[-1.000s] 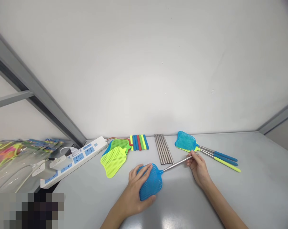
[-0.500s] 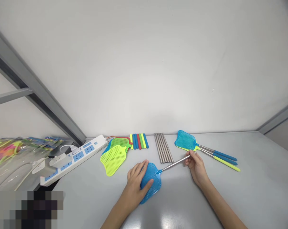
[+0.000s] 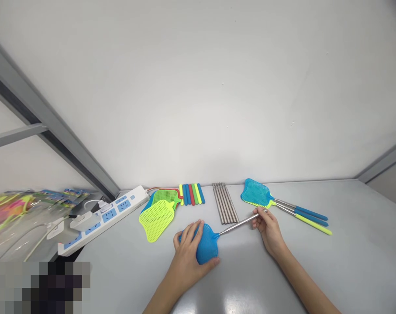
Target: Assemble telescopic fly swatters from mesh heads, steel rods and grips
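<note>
My left hand grips a blue perforated fly swatter head across its width, fingers over the far side and thumb along the near edge; part of the head is hidden under the hand. From the head's neck a slim metal rod runs up to the right. Its far end is pinched between the thumb and fingers of my right hand. Several bare metal rods lie side by side just behind it. Beyond my right hand rest swatters with blue heads and blue and yellow grips.
At the back left lie loose swatter heads in yellow, green, blue and red, beside a row of coloured grips. A white power strip with plugs and cables runs along the left, near plastic-wrapped packs. A pale wall stands behind.
The blue swatter head has turned and shifted slightly left under my left hand, whose thumb has moved to its near edge. My right hand still holds the rod's end.
</note>
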A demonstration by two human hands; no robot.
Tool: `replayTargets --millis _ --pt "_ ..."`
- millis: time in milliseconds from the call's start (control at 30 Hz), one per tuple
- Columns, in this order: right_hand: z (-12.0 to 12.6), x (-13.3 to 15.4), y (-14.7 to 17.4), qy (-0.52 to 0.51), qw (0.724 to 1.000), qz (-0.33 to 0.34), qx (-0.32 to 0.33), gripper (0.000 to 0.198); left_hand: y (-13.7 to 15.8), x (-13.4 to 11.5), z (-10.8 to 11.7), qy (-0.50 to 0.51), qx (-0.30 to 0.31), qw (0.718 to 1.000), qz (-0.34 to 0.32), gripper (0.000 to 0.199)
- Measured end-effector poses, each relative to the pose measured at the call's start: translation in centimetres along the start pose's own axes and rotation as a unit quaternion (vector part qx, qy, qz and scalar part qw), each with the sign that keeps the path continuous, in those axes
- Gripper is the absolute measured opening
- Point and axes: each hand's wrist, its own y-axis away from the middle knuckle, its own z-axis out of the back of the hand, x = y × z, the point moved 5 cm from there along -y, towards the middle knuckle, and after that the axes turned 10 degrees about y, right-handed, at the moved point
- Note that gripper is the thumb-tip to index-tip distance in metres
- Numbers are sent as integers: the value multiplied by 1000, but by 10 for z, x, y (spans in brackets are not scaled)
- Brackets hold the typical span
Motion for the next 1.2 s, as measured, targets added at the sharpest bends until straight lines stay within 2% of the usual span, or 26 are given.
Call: replayTargets --millis 233,600,867,1033,1200 --pt "1 0 0 6 1000 -2 -12 18 -1 1 0 10 20 1000 0 77" --pt "1 1 0 -1 1000 -11 -12 16 -1 1 3 23 14 1000 13 71" --pt "3 -1 0 9 1000 -11 -16 18 1 0 -4 -5 -27 999 28 79" --pt "2 0 0 15 1000 -7 -23 18 3 -2 -10 -24 -50 997 50 68" --pt "2 1 0 16 999 -4 -27 20 3 -4 -7 -18 -41 998 37 66"
